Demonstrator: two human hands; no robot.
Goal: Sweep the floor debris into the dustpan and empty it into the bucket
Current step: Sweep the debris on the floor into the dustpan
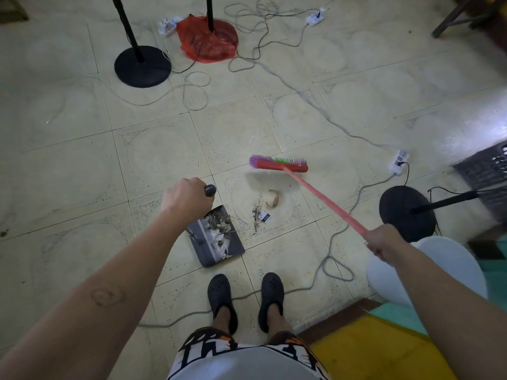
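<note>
My left hand [186, 198] grips the black top of the dustpan handle [210, 190]. The dark dustpan [236, 246] rests on the tiled floor in front of my feet and holds dry leaves and scraps. Just right of its mouth lies a small pile of debris [260, 213]: twigs, a curled brown peel and a small white card. My right hand [382, 244] is closed around the pink broom handle [326, 200]. The red broom head [279, 164] with purple and green bristles hangs just beyond the debris. A white bucket [439, 270] stands under my right forearm.
Grey and black cables loop across the floor around the work spot. Black round stand bases [142, 67] sit at far left and at right [406, 212]. A red plastic bag [208, 39] covers another base. A power strip [399, 161] lies at right. My black clogs [222, 297] stand behind the dustpan.
</note>
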